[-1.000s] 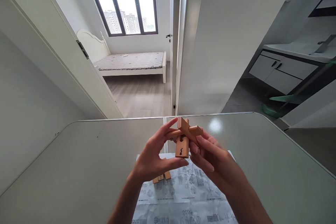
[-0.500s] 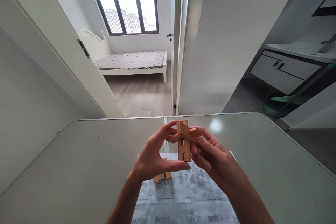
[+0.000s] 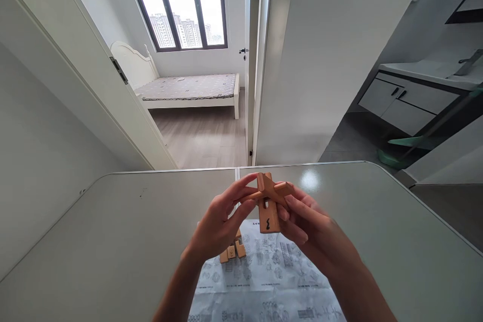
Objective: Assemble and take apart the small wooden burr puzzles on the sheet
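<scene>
Several interlocked wooden puzzle pieces (image 3: 269,216) are held up over the table between both hands. The upright piece has a slot and a dark mark on its lower face, and other pieces cross it near the top. From the left, my left hand (image 3: 217,221) pinches a piece that sticks out, thumb and fingers closed on it. My right hand (image 3: 315,226) grips the pieces on the right side, its fingertips partly hidden behind them. Loose wooden pieces (image 3: 231,251) lie below my left hand on a printed instruction sheet (image 3: 264,282).
The grey-green table (image 3: 124,241) has a seam down its middle and a pale raised edge. Beyond it are an open doorway with a bed (image 3: 192,88), a white wall (image 3: 320,60), and a washbasin cabinet (image 3: 411,100) at the right.
My left thumb has moved up from the bottom of the upright piece to the piece sticking out at the left. The held pieces have shifted slightly right and tilted a little.
</scene>
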Demonstrator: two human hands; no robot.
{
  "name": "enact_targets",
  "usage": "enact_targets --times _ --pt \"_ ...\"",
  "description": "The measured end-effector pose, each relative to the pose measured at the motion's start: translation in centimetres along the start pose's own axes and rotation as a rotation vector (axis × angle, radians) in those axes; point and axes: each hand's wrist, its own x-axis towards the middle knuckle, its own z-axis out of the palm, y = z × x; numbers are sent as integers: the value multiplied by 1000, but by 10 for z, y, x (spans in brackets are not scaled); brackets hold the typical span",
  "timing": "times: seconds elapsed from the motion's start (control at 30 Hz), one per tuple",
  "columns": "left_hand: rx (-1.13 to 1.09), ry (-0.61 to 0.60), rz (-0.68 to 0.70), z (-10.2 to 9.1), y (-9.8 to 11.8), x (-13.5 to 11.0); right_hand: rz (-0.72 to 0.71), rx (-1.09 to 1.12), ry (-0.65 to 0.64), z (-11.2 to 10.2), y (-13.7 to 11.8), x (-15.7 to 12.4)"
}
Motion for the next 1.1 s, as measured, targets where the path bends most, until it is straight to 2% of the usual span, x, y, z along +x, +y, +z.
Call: enact_targets --times 0.33,0.63,0.9,1.1 --pt "20 2 -14 -3 2 1 30 -6 -46 -4 3 0" --pt "-8 -128 -37 -13 4 -3 80 -51 -34 -1 3 -2" --pt "-16 -106 -27 -7 8 -3 74 -84 9 2 4 -1" --pt "3 -208 64 -8 7 -3 59 -83 32 3 4 0"
